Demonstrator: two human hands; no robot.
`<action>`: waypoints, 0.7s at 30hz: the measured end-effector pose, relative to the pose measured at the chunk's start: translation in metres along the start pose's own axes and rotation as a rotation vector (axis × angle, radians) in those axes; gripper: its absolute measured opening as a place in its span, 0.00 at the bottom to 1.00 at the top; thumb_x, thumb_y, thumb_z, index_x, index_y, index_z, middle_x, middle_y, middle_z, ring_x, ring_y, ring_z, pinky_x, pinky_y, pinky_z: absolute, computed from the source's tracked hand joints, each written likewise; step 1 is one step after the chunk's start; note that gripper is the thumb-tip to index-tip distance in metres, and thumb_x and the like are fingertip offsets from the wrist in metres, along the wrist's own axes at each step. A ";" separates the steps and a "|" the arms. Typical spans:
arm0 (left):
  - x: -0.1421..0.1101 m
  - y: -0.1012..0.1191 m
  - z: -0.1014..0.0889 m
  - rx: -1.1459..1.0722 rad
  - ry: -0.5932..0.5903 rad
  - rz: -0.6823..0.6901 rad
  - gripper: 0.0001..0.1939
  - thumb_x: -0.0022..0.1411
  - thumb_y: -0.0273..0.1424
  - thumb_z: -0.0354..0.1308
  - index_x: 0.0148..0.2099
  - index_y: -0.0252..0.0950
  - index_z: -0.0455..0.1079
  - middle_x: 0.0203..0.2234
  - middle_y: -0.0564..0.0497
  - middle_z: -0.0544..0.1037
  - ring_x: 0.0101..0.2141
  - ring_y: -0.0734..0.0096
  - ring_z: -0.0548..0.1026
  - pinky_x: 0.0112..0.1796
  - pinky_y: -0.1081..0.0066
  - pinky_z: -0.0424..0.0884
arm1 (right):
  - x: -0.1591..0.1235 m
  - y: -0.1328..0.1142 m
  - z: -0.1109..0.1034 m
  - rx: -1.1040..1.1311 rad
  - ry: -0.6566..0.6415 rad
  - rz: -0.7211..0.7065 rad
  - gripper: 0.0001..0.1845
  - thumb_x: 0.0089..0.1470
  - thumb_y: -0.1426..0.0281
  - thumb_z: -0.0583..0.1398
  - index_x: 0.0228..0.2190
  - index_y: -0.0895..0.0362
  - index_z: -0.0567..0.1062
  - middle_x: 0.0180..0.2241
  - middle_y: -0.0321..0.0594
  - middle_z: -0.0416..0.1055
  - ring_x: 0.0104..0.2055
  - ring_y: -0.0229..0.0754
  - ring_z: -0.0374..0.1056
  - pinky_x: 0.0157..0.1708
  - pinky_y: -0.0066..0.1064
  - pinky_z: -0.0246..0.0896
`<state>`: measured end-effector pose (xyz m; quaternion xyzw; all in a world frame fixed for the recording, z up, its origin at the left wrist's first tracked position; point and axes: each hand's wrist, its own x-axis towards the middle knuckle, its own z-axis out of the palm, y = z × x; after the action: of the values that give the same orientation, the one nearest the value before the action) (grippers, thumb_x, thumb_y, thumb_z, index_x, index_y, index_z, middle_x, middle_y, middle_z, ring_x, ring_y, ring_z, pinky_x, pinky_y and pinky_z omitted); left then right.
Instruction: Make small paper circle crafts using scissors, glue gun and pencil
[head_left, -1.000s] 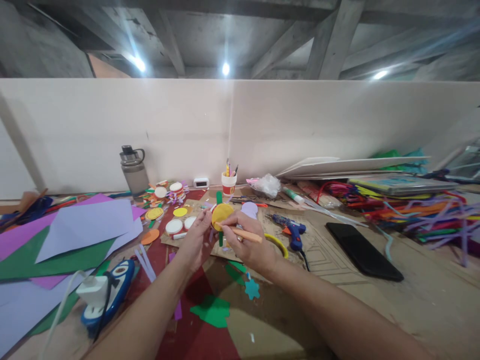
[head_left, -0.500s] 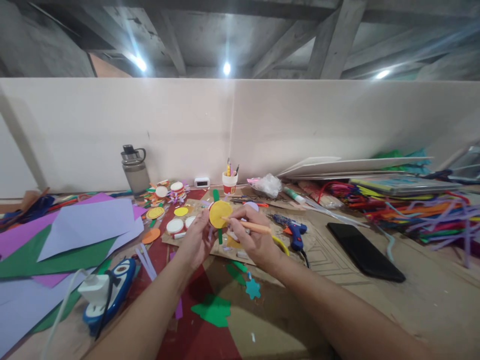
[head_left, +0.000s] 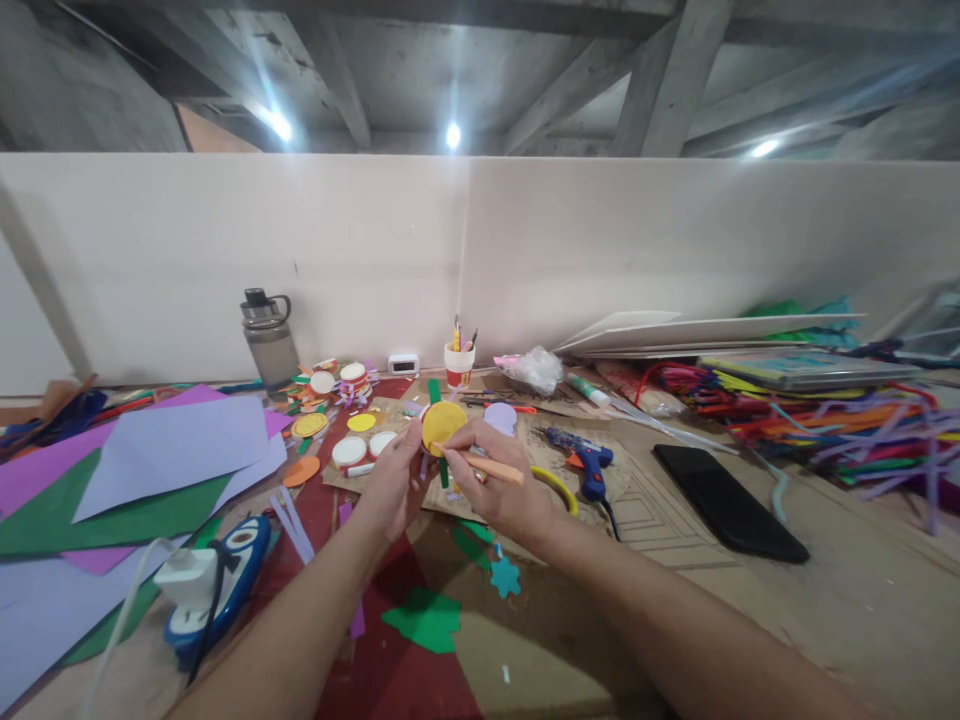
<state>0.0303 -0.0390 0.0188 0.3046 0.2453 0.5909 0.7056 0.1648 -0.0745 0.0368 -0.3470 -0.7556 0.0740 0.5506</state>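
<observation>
Over the middle of the table, my left hand (head_left: 397, 483) is closed on the left edge of a round yellow disc (head_left: 444, 427). Green strips (head_left: 434, 391) stick out above and below the disc. My right hand (head_left: 499, 480) grips an orange pencil (head_left: 493, 468), its tip at the lower part of the disc's face. Just left of my left hand lie white-topped round pieces (head_left: 349, 451), with a yellow circle (head_left: 361, 422) behind them. A lilac circle (head_left: 500, 418) shows behind my right hand, and a yellow tape roll (head_left: 555, 489) is partly hidden by it.
A blue glue gun (head_left: 585, 460) and a black phone (head_left: 729, 502) lie to the right. Coloured paper sheets (head_left: 172, 455), a blue power strip (head_left: 225, 590) and a water bottle (head_left: 268, 342) are on the left. A cup of pens (head_left: 459, 366) stands behind, and coloured strips (head_left: 862, 430) are heaped far right.
The pencil tip moved to the disc's middle half a second ago, with the pencil shifting right. Now it is back near the lower edge. My left hand keeps its hold.
</observation>
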 end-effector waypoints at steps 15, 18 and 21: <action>0.001 -0.002 0.000 0.044 -0.030 0.070 0.13 0.49 0.32 0.69 0.37 0.33 0.75 0.29 0.49 0.80 0.34 0.71 0.77 0.34 0.76 0.71 | 0.001 0.000 0.000 -0.037 -0.030 -0.002 0.06 0.55 0.73 0.56 0.26 0.55 0.69 0.26 0.38 0.70 0.30 0.39 0.66 0.33 0.31 0.60; 0.001 -0.001 0.000 0.042 -0.022 0.063 0.13 0.50 0.31 0.69 0.38 0.33 0.75 0.30 0.49 0.80 0.35 0.70 0.78 0.35 0.76 0.71 | 0.002 0.000 0.000 -0.028 -0.031 0.002 0.07 0.55 0.72 0.56 0.25 0.55 0.69 0.26 0.37 0.70 0.30 0.39 0.65 0.32 0.31 0.60; 0.002 -0.001 -0.001 0.029 0.004 0.055 0.13 0.51 0.31 0.68 0.39 0.33 0.75 0.31 0.49 0.81 0.35 0.70 0.78 0.36 0.76 0.72 | 0.001 0.000 0.001 -0.030 -0.020 0.015 0.07 0.54 0.72 0.56 0.25 0.54 0.68 0.25 0.36 0.69 0.30 0.39 0.64 0.31 0.31 0.59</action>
<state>0.0309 -0.0369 0.0170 0.3202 0.2466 0.6070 0.6842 0.1642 -0.0733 0.0376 -0.3603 -0.7594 0.0701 0.5372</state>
